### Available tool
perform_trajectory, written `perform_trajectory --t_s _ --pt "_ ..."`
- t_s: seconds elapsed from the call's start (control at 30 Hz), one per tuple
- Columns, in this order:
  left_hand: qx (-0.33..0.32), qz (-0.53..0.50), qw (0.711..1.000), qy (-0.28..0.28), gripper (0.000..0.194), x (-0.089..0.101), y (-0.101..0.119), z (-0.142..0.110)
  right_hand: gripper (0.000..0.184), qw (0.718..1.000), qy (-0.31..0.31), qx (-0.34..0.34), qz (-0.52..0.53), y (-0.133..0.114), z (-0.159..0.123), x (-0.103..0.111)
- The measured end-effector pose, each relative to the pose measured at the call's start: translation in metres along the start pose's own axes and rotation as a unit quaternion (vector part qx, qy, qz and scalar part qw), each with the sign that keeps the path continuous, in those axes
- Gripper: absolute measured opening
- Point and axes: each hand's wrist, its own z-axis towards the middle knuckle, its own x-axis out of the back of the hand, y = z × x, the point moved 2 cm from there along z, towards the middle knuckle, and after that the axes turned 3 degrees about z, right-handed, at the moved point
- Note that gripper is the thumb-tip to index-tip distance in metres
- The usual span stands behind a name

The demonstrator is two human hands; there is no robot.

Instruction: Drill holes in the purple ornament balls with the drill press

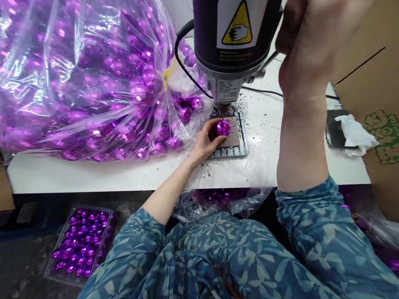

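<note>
My left hand [208, 139] pinches a shiny purple faceted ball [223, 128] on the small metal base plate [240, 141] of a bench drill press. The drill head [234, 25] hangs right over the ball, its bit close above it. My right hand [317, 23] is raised at the upper right beside the drill head; its fingers are curled and run out of the frame, so what they grip stays hidden.
A large clear plastic bag [74, 72] full of purple balls lies on the white table [82, 171] to the left. A tray of purple balls [80, 243] sits on the floor. A cardboard box [387, 105], a phone and a tissue [353, 133] are at the right.
</note>
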Motion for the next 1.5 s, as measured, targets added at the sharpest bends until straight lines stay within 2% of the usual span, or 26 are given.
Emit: perform_trajectory --t_s 0.1,0.2,0.37,0.53,0.7,0.8,0.93,1.03,1.13,1.2,1.3,1.4,1.5 --pt "0.003 -0.018 1.0 -0.001 0.057 0.0 0.001 -0.001 0.027 0.998 0.047 0.051 0.004 0.0 -0.023 0.008" --pt "0.009 -0.029 1.0 0.001 0.058 0.0 0.001 -0.001 0.022 0.994 0.073 0.075 0.019 -0.007 -0.047 0.013" --pt "0.006 -0.033 0.999 0.008 0.059 0.0 -0.001 -0.001 0.021 0.99 0.069 0.122 0.029 -0.007 -0.072 0.02" --pt "0.002 -0.028 1.0 0.012 0.06 -0.001 -0.002 -0.001 0.037 0.988 0.095 0.119 -0.003 0.001 -0.083 0.025" --pt "-0.017 -0.026 0.999 0.01 0.062 0.0 -0.006 -0.001 0.029 0.989 0.077 0.113 0.051 0.007 -0.092 0.031" --pt "-0.029 -0.014 0.999 0.003 0.063 -0.001 -0.009 -0.001 0.023 0.985 0.054 0.153 0.059 0.017 -0.092 0.034" --pt "-0.039 -0.01 0.999 0.004 0.063 -0.001 -0.012 -0.001 0.024 0.967 0.061 0.238 0.059 0.036 -0.089 0.038" --pt "-0.046 -0.017 0.999 0.009 0.063 -0.002 -0.012 0.0 0.038 0.97 0.06 0.235 0.025 0.049 -0.089 0.04" --pt "-0.041 -0.017 0.999 0.01 0.062 -0.003 -0.011 -0.001 0.031 0.966 0.045 0.25 0.056 0.055 -0.095 0.044" --pt "-0.038 -0.017 0.999 0.013 0.061 -0.003 -0.01 -0.002 0.019 0.957 0.034 0.273 0.097 0.052 -0.099 0.044" --pt "-0.036 -0.016 0.999 0.017 0.061 -0.002 -0.008 -0.002 0.016 0.956 0.04 0.265 0.121 0.036 -0.094 0.037" --pt "-0.029 -0.012 0.999 0.014 0.06 -0.003 -0.008 -0.001 0.017 0.967 0.062 0.216 0.123 0.01 -0.072 0.024" --pt "-0.032 -0.001 0.999 0.025 0.058 -0.001 0.0 -0.003 0.016 0.982 0.033 0.136 0.124 -0.007 -0.044 0.012"
